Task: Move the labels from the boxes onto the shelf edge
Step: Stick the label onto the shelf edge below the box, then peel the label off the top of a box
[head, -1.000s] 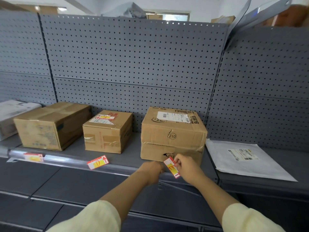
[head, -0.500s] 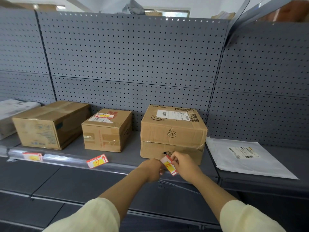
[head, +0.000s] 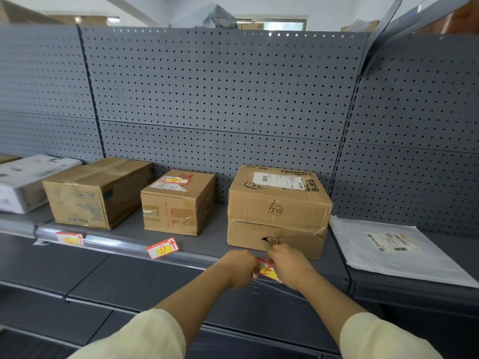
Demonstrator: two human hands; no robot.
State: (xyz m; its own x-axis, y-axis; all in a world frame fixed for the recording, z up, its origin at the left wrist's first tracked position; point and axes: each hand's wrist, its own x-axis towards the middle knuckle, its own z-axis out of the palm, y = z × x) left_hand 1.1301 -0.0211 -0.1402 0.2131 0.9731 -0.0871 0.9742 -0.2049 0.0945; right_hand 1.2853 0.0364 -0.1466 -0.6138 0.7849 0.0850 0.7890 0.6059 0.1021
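My left hand and my right hand both pinch a red-and-yellow label at the shelf edge, just below the front of the stacked box marked 013. Two more labels sit on the clear edge strip: one in the middle, tilted, and one at the left. A further red-and-yellow label lies on top of the small middle box. A larger box stands left of it.
A white mailer bag lies flat on the shelf to the right. A white box sits at the far left. Grey pegboard backs the shelf. A lower shelf runs beneath my arms.
Both hands have lowered the held label slightly from the 013 box's front down onto the shelf edge and closed in around it. The view has shifted a little.
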